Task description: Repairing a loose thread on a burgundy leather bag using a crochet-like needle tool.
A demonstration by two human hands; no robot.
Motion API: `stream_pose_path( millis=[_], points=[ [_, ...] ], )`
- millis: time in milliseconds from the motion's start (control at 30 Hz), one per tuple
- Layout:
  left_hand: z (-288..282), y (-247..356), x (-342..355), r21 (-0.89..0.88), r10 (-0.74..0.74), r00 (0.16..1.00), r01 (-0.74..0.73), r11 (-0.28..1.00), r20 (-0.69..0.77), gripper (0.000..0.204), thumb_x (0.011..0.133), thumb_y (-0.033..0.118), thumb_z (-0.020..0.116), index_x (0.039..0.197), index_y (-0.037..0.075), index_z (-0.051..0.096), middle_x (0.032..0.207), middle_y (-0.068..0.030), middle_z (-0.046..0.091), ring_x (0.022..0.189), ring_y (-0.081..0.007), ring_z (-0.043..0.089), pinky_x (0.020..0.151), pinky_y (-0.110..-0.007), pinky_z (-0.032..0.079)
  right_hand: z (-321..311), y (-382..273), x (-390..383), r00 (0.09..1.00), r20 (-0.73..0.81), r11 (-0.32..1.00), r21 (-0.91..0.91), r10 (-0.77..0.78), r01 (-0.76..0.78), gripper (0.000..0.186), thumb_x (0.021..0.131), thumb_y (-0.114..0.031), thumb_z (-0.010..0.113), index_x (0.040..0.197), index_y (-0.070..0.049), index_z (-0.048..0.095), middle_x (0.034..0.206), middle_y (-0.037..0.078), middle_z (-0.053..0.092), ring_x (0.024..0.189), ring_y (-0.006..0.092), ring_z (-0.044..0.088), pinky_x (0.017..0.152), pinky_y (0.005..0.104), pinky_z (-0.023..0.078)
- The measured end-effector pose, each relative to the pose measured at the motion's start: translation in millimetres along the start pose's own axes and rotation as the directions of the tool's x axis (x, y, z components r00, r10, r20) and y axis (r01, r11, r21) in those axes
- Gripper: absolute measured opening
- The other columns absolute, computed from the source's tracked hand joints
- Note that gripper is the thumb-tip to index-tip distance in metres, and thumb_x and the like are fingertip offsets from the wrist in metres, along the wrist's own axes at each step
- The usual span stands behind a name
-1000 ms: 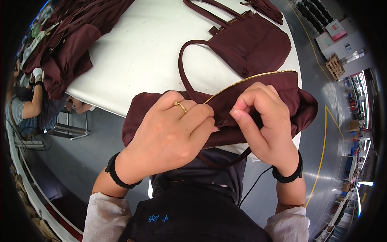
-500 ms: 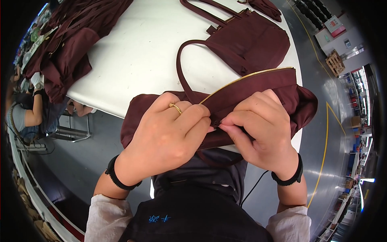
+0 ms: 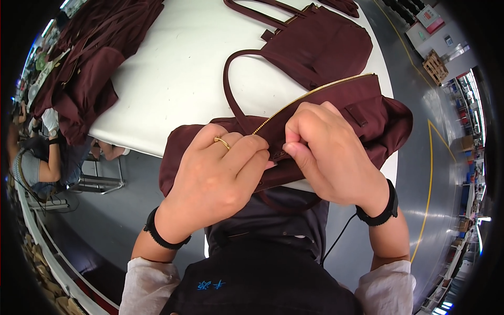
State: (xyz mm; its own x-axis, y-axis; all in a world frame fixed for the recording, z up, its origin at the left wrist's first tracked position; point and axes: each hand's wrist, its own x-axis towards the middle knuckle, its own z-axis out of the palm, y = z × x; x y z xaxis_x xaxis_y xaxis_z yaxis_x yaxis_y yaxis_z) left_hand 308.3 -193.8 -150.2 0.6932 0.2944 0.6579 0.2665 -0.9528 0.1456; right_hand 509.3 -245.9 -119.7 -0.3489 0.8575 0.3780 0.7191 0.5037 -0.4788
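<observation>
Two bare hands: our left hand [image 3: 220, 173], wearing a shiny gold ring [image 3: 222, 142], has its fingers curled tight on a soft maroon fabric bag [image 3: 362, 97]. Our right hand [image 3: 333, 155] is just beside it, thumb and forefinger narrowed to a pinch over the bag; honestly, we can't tell if anything's between them.
Bag spot: near edge of the big white table [image 3: 157, 100], close to our body, with a gold-toothed metal zipper [image 3: 310, 93] curving along its far edge.
Writing: bright blue characters [image 3: 211, 285] on the black cloth garment [image 3: 252, 278] over our front, upside down to us. The red-and-white wall sign [image 3: 431, 21], upper right, has print too small to make out. Same with a little dark detail [image 3: 281, 154] on the bag between our hands.
More maroon: a second maroon handbag [image 3: 331, 44] lies just beyond ours, plus a heaped maroon fabric pile [image 3: 100, 47] at the far left.
Neighbour: a co-worker in a striped top [image 3: 31, 167], lower left of that pile.
</observation>
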Motion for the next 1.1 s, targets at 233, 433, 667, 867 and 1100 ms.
stream_pose_path(
  millis=[233,433,667,867,1100],
  points=[
    [0,4,-1,-0.020,-0.042,0.999,0.042,0.999,0.007,0.019,0.070,0.008,0.075,0.086,0.001,0.066,0.092,-0.0059,0.067,0.070,-0.0203,0.060,0.067,-0.034,0.043,-1,3,-2,0.995,-0.086,0.998,0.031,0.049,-0.046,0.013,0.082,0.000,0.064,0.086,-0.005,0.053,0.079,0.007,0.051,0.071,0.0240,0.049,0.068,0.0339,0.039],
    [4,9,-8,-0.074,-0.098,0.995,0.099,0.992,0.006,0.019,0.070,0.005,0.075,0.086,0.001,0.066,0.093,-0.0072,0.068,0.071,-0.0216,0.060,0.066,-0.033,0.042,-17,-18,-27,0.985,-0.145,0.995,-0.035,0.089,-0.095,0.025,0.071,-0.001,0.073,0.095,-0.003,0.064,0.090,0.009,0.063,0.082,0.0257,0.060,0.075,0.0343,0.043],
    [2,21,-11,-0.305,-0.292,0.955,0.292,0.906,0.048,0.046,0.071,0.004,0.079,0.112,-0.001,0.061,0.113,-0.0153,0.063,0.090,-0.0279,0.063,0.073,-0.035,0.048,3,-6,-59,0.984,-0.173,0.954,-0.288,0.031,-0.081,0.030,0.070,-0.013,0.078,0.099,-0.009,0.070,0.099,0.002,0.065,0.097,0.0211,0.061,0.097,0.0446,0.035],
    [-35,-13,-14,-0.644,-0.464,0.576,0.765,0.017,0.673,0.060,0.092,0.013,0.068,0.142,-0.001,0.039,0.130,-0.0139,0.050,0.099,-0.0132,0.056,0.086,-0.028,0.046,8,3,-67,0.983,-0.179,0.970,-0.243,-0.036,-0.009,0.028,0.070,-0.019,0.079,0.096,-0.011,0.071,0.096,0.000,0.065,0.095,0.0194,0.060,0.099,0.0454,0.034],
    [10,-50,44,-0.314,-0.094,0.427,0.780,0.541,0.899,0.061,0.089,0.037,0.072,0.130,-0.003,0.053,0.105,-0.0085,0.062,0.089,-0.0151,0.057,0.081,-0.030,0.048,22,11,-80,0.914,-0.389,0.931,-0.362,-0.114,-0.038,0.020,0.071,-0.013,0.073,0.091,-0.012,0.070,0.093,-0.003,0.063,0.092,0.0154,0.060,0.099,0.0416,0.036]
  ],
)
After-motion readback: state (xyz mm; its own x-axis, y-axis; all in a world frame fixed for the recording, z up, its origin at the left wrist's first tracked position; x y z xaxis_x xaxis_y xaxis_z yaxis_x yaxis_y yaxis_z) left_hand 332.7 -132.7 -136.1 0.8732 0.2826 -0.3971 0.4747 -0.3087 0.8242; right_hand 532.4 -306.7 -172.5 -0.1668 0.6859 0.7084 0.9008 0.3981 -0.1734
